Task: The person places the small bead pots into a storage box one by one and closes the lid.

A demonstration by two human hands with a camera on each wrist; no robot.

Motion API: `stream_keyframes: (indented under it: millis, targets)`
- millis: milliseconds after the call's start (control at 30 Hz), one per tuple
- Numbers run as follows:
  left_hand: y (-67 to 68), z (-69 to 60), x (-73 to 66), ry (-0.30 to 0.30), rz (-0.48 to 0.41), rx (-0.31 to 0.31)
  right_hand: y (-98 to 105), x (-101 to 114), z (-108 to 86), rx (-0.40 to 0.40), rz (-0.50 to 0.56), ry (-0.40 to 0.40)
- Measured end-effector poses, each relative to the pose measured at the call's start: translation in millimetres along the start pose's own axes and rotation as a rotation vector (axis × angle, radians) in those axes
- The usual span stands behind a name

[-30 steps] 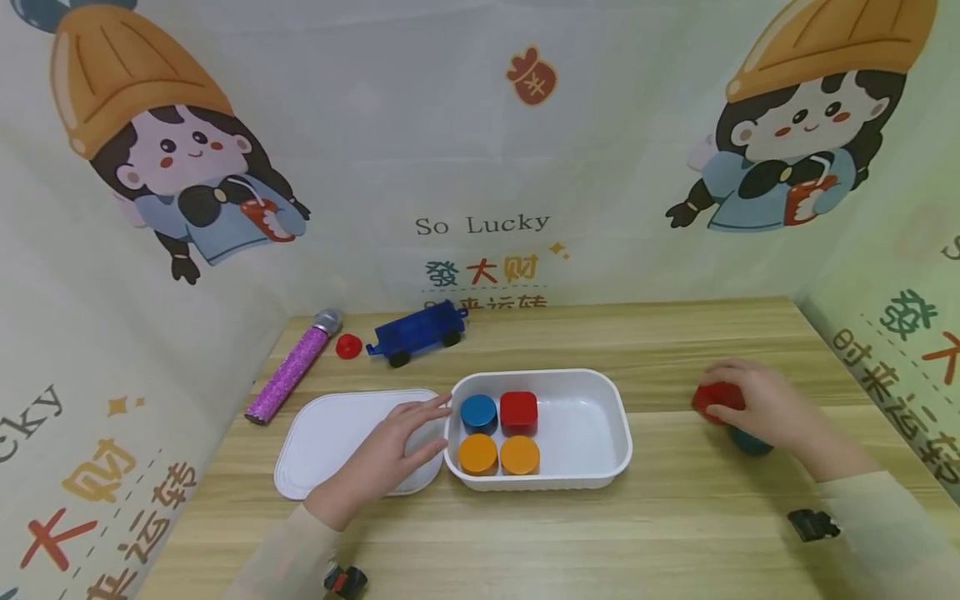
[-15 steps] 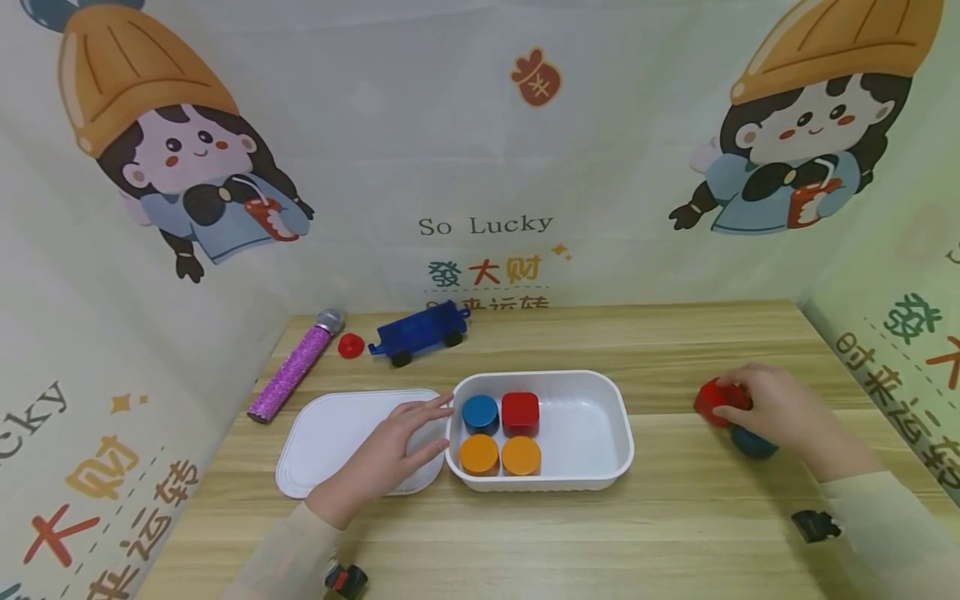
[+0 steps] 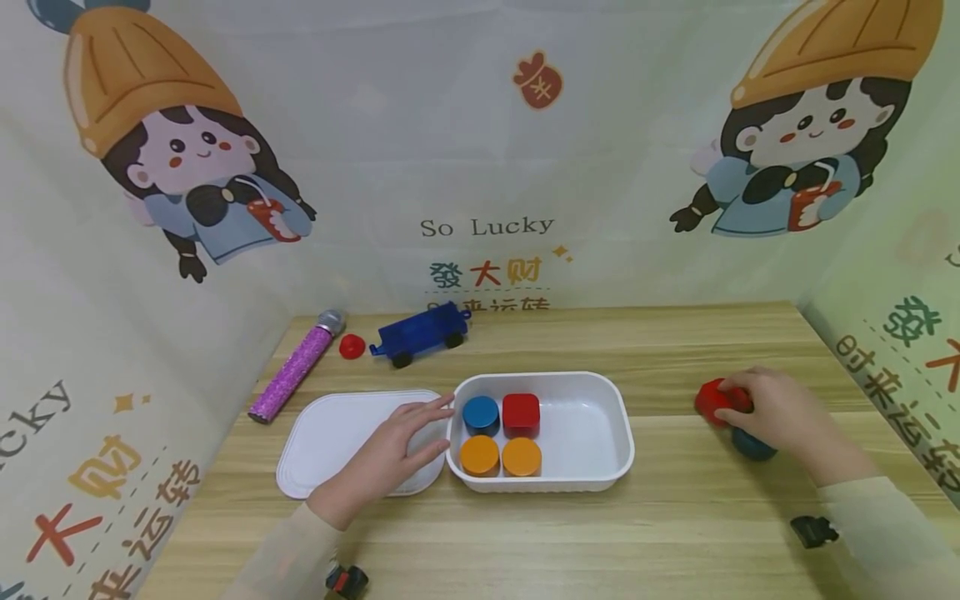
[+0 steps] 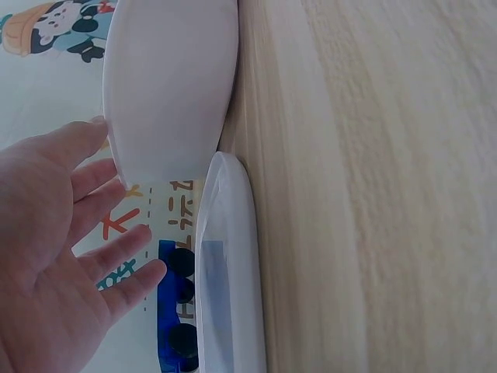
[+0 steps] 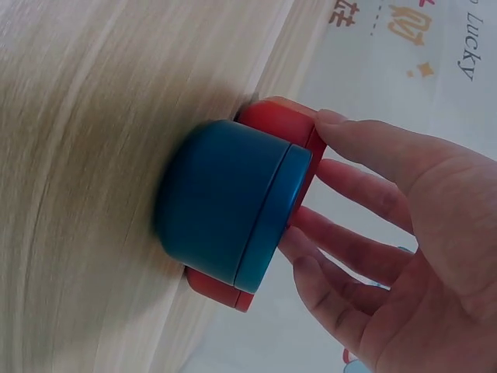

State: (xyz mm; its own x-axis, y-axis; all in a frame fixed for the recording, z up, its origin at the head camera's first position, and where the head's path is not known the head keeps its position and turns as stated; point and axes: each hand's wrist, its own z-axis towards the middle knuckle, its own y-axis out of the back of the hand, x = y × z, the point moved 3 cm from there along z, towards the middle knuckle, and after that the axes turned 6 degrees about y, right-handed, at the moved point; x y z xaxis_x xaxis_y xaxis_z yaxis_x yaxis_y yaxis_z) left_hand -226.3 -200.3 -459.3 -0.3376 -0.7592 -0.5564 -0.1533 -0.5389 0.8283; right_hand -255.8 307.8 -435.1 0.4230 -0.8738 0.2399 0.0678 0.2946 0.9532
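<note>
My left hand (image 3: 393, 446) lies with spread fingers against the left end of a white oblong box (image 3: 588, 477); its thumb and fingertips touch the wall in the left wrist view. Inside the box's left half stand a blue round piece (image 3: 481, 414), a red squarish piece (image 3: 521, 414) and two orange round pieces (image 3: 479, 455). At the right, my right hand (image 3: 780, 417) rests thumb and fingertips on top of a red lidded piece (image 3: 711, 403) standing on the table. A blue round lidded piece (image 5: 225, 202) stands close by, hiding most of the red one in the right wrist view.
A white lid (image 3: 330, 437) lies left of the box, partly under the left hand. Behind it are a pink glittery microphone (image 3: 294, 371), a small red knob-like piece (image 3: 352, 347) and a blue toy wagon (image 3: 420, 333). Printed cloth (image 3: 360, 167) hangs around the table.
My right fingertips have slid slightly to the right over the red piece, uncovering more of it. The left hand keeps its place at the box.
</note>
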Motion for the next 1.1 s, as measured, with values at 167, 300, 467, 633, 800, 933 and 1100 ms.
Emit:
stream_keyframes:
  millis: [167, 300, 467, 633, 800, 933, 1100]
  targets:
    - [0.8, -0.2, -1.1, 0.010, 0.001, 0.006, 0, 0, 1.1, -0.002, 0.014, -0.011]
    - [0.9, -0.3, -0.9, 0.027, 0.005, 0.016, -2, 0, 1.6, -0.005, 0.040, -0.031]
    - [0.9, 0.1, -0.5, 0.036, 0.002, 0.020, -4, 4, 1.7, -0.037, 0.081, -0.030]
    - [1.7, 0.4, -2.0, 0.023, 0.007, 0.015, 0, 17, 5.4, -0.095, 0.097, 0.006]
    - [3.0, 0.5, -2.6, 0.033, 0.021, 0.018, 8, 39, 13.7, -0.110, 0.119, 0.034]
    - [3.8, 0.3, -2.9, 0.044, 0.026, 0.024, 16, 59, 19.2, -0.118, 0.162, 0.062]
    - [3.3, 0.4, -3.3, 0.046, 0.020, 0.029, 24, 82, 24.1, -0.119, 0.208, 0.087]
